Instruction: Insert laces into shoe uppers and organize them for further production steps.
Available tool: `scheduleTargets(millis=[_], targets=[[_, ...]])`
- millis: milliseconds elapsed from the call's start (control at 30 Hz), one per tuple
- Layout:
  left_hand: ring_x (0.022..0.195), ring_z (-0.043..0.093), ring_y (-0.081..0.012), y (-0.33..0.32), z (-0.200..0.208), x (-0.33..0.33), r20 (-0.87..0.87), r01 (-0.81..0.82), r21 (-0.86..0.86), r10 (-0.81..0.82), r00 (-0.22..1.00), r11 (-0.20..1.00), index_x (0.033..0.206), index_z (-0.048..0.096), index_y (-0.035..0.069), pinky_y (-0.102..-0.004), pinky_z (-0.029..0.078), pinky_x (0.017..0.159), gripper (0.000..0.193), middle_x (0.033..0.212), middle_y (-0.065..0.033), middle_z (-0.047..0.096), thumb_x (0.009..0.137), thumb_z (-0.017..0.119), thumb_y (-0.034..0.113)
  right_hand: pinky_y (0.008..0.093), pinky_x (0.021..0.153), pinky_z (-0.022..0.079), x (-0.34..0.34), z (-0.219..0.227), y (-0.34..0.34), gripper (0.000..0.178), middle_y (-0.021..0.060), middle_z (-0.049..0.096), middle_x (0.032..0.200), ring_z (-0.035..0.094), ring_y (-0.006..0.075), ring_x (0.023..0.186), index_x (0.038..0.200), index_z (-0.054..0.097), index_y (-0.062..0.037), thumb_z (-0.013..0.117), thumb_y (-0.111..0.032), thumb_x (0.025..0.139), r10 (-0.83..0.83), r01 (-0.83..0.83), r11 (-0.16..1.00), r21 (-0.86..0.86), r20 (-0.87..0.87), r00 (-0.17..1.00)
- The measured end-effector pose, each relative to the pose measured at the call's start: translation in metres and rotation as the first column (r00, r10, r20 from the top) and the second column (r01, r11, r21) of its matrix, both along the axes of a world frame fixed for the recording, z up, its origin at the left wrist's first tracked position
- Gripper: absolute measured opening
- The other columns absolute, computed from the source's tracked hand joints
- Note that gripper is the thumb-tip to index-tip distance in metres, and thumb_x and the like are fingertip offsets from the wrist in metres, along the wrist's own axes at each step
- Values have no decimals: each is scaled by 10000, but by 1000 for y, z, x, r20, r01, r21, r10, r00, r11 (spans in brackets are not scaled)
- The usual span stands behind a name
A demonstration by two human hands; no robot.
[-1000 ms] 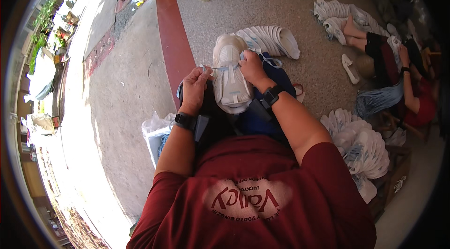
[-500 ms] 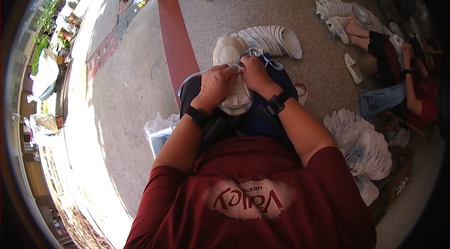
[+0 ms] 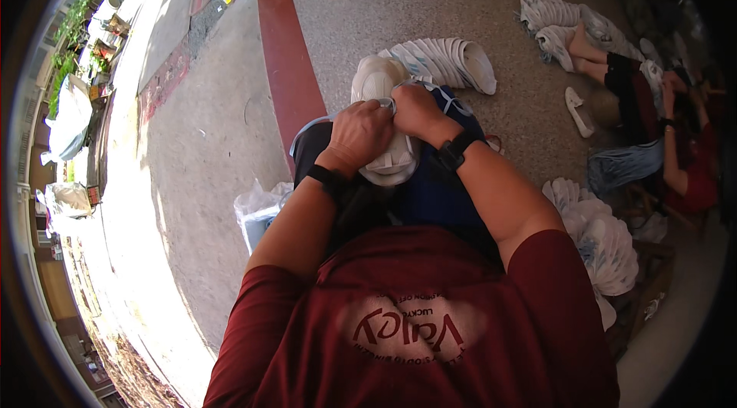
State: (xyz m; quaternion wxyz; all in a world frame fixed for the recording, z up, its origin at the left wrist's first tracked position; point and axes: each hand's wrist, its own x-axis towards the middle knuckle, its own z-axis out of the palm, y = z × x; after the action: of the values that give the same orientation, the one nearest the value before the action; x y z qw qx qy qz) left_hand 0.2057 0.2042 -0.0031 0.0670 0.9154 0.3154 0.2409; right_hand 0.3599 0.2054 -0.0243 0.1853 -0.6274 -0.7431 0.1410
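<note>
A cream-white shoe [image 3: 393, 165] lies across my lap, its middle covered by my hands. My left hand [image 3: 359, 133] is closed, pinching a light blue shoelace [image 3: 309, 127] that trails left over my knee. Right beside it, my right hand [image 3: 421, 112] is also closed on the lace above the shoe's opening. A further strand of lace hangs to the right of that hand, over the dark blue cloth [image 3: 430, 185] on my lap. The fingertips of both hands are partly hidden, so the exact grip is hard to see.
Just beyond the shoe, a nested row of white shoe uppers [image 3: 441, 61] lies on the floor. More uppers [image 3: 603, 243] are heaped at right. A co-worker [image 3: 683, 155] sits at far right near a single white shoe [image 3: 577, 111]. A plastic bag [image 3: 257, 208] stands by my left side.
My right hand has turned and come up slightly, with its fingers closer to my left hand. The lace loop that stood above it has shrunk from view.
</note>
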Motion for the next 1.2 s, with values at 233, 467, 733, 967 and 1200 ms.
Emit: scheduleTargets(millis=[233,467,733,967,1200], targets=[[702,599,-278,-4,-3,-1,109,-72,-56,78,991,996,788,649,76,-389,488,609,141,725,-88,592,673,597,137,355,589,424,23,-2,8,75,215,588,717,580,237,639,716,559,40,525,16,653,111,-181,972,-153,-381,918],[682,589,-281,-3,-7,-8,175,7,-49,2,985,999,777,644,72,-389,481,602,138,706,-84,575,660,603,132,404,641,449,12,2,-12,91,234,583,728,600,329,717,723,576,22,542,-8,644,76,-92,995,-27,-374,924],[683,567,-293,9,-1,-11,23,125,-10,-125,992,992,743,616,67,-389,466,588,93,715,-93,547,723,583,152,420,696,489,-10,0,-5,96,221,614,735,610,380,763,672,604,18,604,-61,619,-125,129,990,60,-78,989],[660,563,-290,13,-2,-21,62,146,-22,-144,988,989,745,615,63,-391,468,595,101,692,-96,556,733,582,158,409,647,465,1,25,-4,44,242,583,734,600,386,744,632,571,12,537,-12,616,24,-53,994,-96,-283,959],[672,579,-276,6,-5,-26,222,103,-48,-90,971,994,747,630,56,-384,474,609,93,701,-98,590,716,632,143,346,521,387,-9,10,-17,65,192,540,604,526,228,539,657,551,43,501,40,616,28,68,976,209,-425,905]])
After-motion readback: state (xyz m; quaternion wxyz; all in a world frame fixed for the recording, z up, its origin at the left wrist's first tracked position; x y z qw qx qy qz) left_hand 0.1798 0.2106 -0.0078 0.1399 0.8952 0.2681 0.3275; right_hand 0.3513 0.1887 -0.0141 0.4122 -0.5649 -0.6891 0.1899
